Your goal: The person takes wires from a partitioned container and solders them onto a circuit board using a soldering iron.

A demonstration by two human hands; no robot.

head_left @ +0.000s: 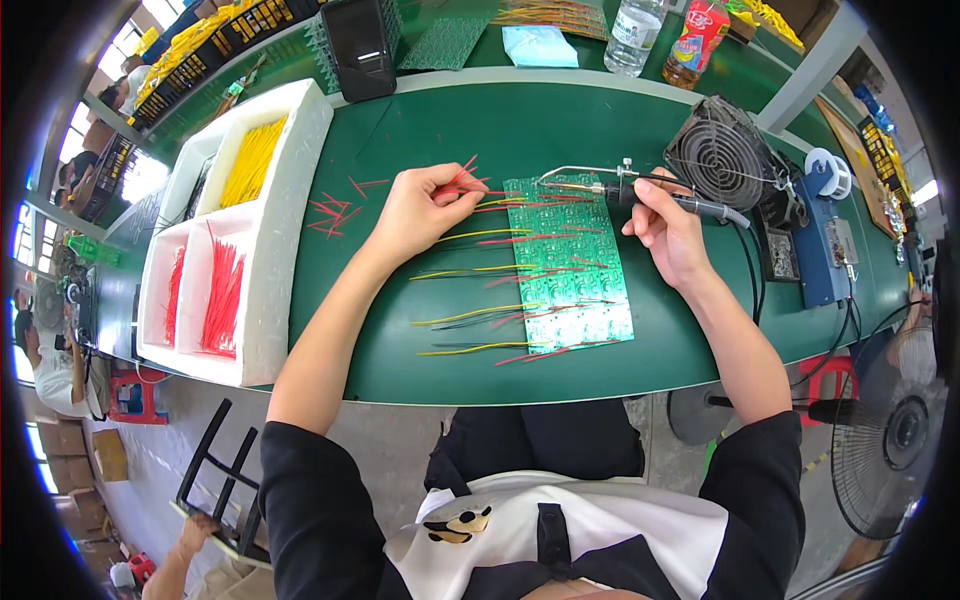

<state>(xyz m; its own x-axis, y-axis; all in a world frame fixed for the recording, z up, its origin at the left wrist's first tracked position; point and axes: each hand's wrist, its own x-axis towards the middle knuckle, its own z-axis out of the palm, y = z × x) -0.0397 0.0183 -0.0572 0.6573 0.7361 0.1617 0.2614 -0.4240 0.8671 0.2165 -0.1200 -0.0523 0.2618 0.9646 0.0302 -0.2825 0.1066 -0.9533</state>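
Note:
A green circuit board panel (575, 270) lies on the green work mat (420, 130), with rows of red, yellow and black wires sticking out to its left. My right hand (665, 225) grips a soldering iron (650, 200), whose tip points left over the board's top row. A thin curved metal tube runs above the tip. At the board's upper left corner, my left hand (430, 205) pinches several short red wires (468, 178). More red wires (333, 213) lie loose on the mat to the left of that hand.
A white foam box (315, 130) at left holds yellow, red and black wires in compartments. A small fan (718, 150) and a blue soldering station (825, 255) stand at right. Behind are a phone (357, 50), a water bottle (635, 38) and a red-labelled drink bottle (697, 40).

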